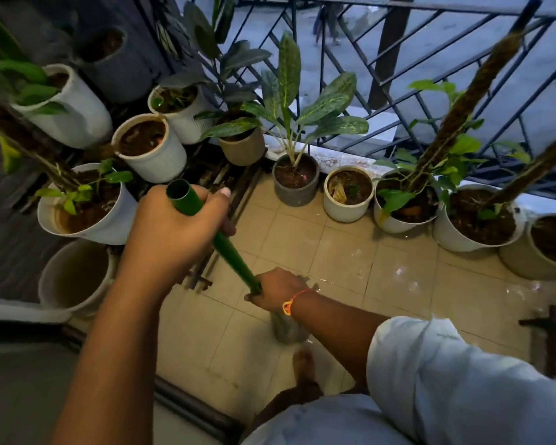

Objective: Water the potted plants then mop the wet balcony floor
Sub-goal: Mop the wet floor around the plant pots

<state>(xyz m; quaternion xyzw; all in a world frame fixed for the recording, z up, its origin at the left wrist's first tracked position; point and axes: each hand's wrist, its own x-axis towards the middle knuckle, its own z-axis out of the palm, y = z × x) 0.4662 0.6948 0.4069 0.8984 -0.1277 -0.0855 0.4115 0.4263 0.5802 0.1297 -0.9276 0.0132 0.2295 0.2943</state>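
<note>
Wet beige tiles (334,252) spread between rows of potted plants (336,213). Both hands clench the green mop handle (228,248), the left hand (170,232) at its open top end and the right hand (275,289) lower. The handle slants down to the blurred mop head (286,329), on the floor just below the nearer right hand.

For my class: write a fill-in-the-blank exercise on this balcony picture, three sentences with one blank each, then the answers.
1. The left hand and the right hand both grip a ____ mop handle.
2. An orange thread is tied round the ____ wrist.
3. The hand nearer the handle's open top end is the ____ one.
Answers: green; right; left.
</note>
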